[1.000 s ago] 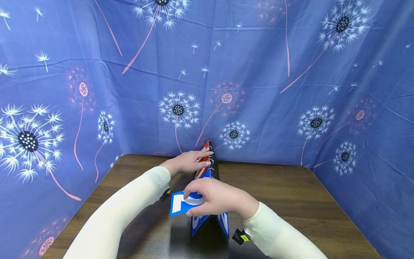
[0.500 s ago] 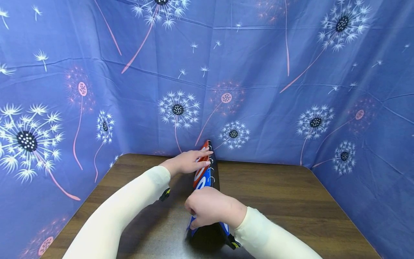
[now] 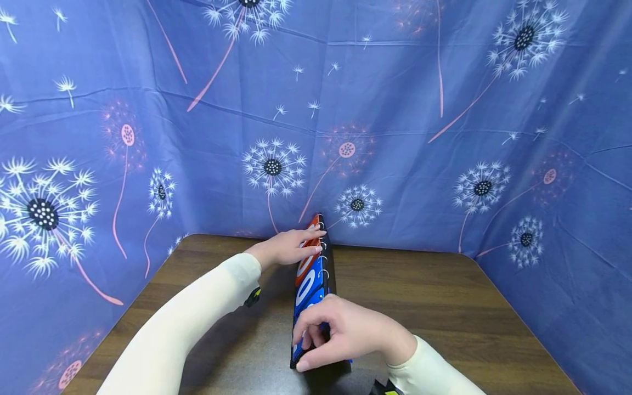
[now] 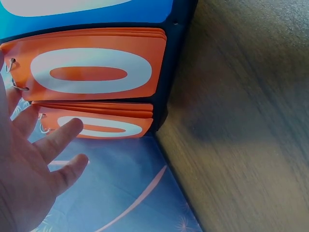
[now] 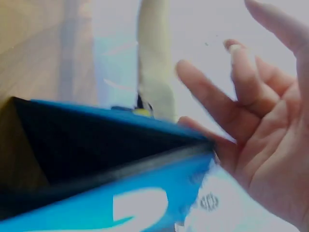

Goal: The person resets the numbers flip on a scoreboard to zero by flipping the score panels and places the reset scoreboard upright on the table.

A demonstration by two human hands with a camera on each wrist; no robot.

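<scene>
A tabletop flip scoreboard (image 3: 307, 288) stands like a tent, its ringed ridge running away from me. Blue number cards hang toward its near end and orange ones at its far end. My left hand (image 3: 286, 248) lies across the far part of the ridge, fingers extended. In the left wrist view, its fingers spread before an orange card (image 4: 140, 79) showing 0. My right hand (image 3: 353, 333) hovers at the near end, fingers bent loosely and thumb apart, with no card between them. The right wrist view shows the scoreboard's dark hollow inside (image 5: 96, 145) beside those spread fingers.
A brown wooden table (image 3: 419, 318) bears the scoreboard. Blue dandelion-patterned cloth (image 3: 395, 99) hangs behind and at both sides, close to the scoreboard's far end.
My right hand held a blue card out to the left, brought it down at the near end, then let go and opened. A blue 0 shows on the near side. The left hand stayed still.
</scene>
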